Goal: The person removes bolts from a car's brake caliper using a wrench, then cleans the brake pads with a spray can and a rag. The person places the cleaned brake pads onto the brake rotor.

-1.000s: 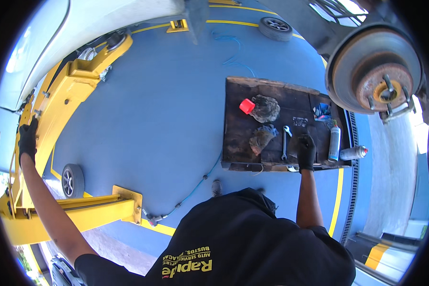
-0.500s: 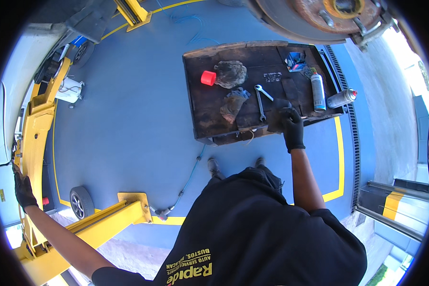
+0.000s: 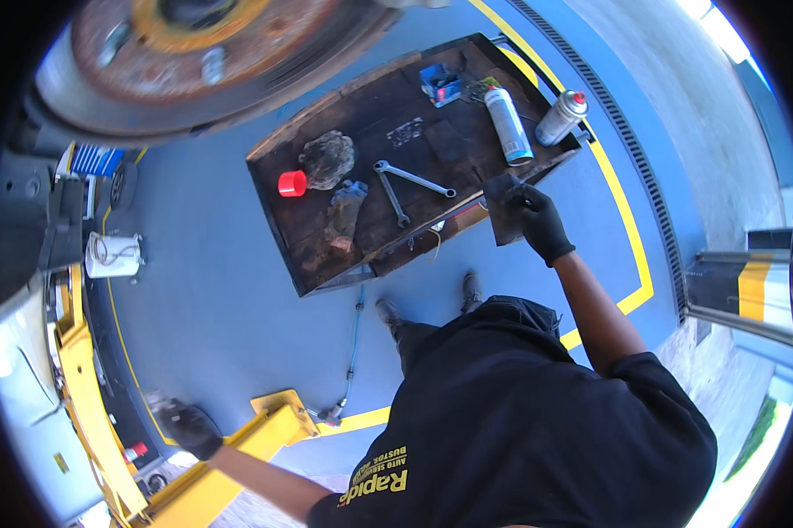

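Observation:
My right hand [image 3: 542, 224], in a black glove, is closed on a dark flat sheet [image 3: 504, 209] at the near right corner of the dark-topped work table [image 3: 432, 136]. Far to the left and low, my left hand [image 3: 190, 429], also gloved, is in the air near the yellow lift arm [image 3: 212, 466]. Motion smears its fingers, so I cannot make out whether they hold anything. On the table lie a combination wrench [image 3: 418, 179] and a second wrench [image 3: 393, 199], their ends meeting. Left of them are a crumpled brown rag [image 3: 345, 216], a grey dirty bundle [image 3: 327, 160] and a red cap [image 3: 292, 184].
A rusty brake disc [image 3: 194, 79] with wheel studs hangs large at the upper left. Two spray cans, one white-blue [image 3: 508, 128] and one silver [image 3: 561, 119], and a small blue box [image 3: 440, 85] stand at the table's right. A white bucket [image 3: 113, 255] sits left.
My view has turned, bringing the brake disc to the upper left. My left hand has come away from the yellow lift post and vehicle side. My right hand still holds the dark sheet.

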A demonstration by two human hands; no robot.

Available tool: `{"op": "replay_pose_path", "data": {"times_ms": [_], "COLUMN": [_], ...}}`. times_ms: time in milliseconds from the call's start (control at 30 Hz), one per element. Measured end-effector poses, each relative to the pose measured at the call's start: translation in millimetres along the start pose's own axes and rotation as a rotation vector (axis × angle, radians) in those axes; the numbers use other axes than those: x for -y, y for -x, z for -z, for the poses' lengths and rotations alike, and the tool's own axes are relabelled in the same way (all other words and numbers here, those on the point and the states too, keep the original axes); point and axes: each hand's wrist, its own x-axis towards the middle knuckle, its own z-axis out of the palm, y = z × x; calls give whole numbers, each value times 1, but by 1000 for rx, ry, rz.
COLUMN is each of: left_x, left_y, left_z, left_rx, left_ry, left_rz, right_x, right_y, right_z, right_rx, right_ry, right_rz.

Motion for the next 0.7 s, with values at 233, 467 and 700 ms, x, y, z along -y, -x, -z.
{"op": "replay_pose_path", "data": {"times_ms": [233, 467, 700], "left_x": [348, 447, 441], "left_y": [204, 273, 267], "left_z": [-311, -464, -426], "left_rx": [669, 1150, 1006], "left_ry": [-4, -750, -365], "left_rz": [558, -422, 678], "right_x": [-34, -73, -78], "right_y": [-88, -175, -165], "right_z": [5, -19, -1], "right_rx": [-46, -199, -263], "right_ry": [-154, -93, 225], "right_rz": [-133, 111, 91]}}
